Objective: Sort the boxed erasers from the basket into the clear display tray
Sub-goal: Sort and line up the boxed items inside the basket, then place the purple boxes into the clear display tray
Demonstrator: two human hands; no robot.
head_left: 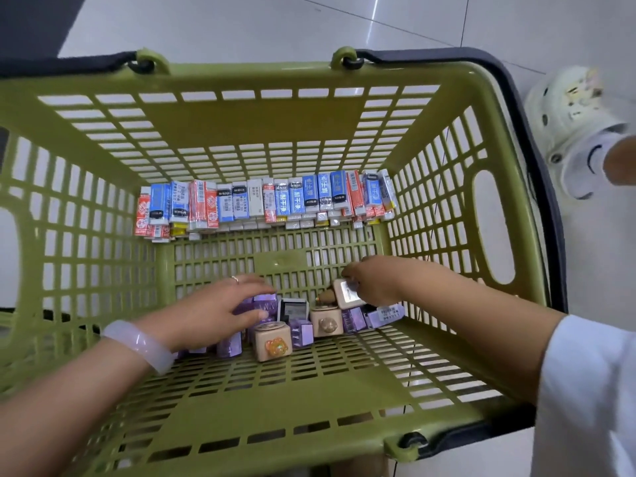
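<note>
Inside the green basket (447, 108), a beige boxed eraser (347, 293) is pinched by the right hand (373, 280) above the cluster of small boxes (299, 325) near the basket floor's near edge. The left hand (220, 311) is laid with fingers spread over the purple boxes (265, 302), immediately left. No display tray is seen.

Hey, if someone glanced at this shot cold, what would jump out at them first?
The big green basket fills the frame. A packed row of red, blue and white erasers lines its far wall. Nearer, the left hand rests on purple boxes while the right hand holds up a small tan box.
</note>
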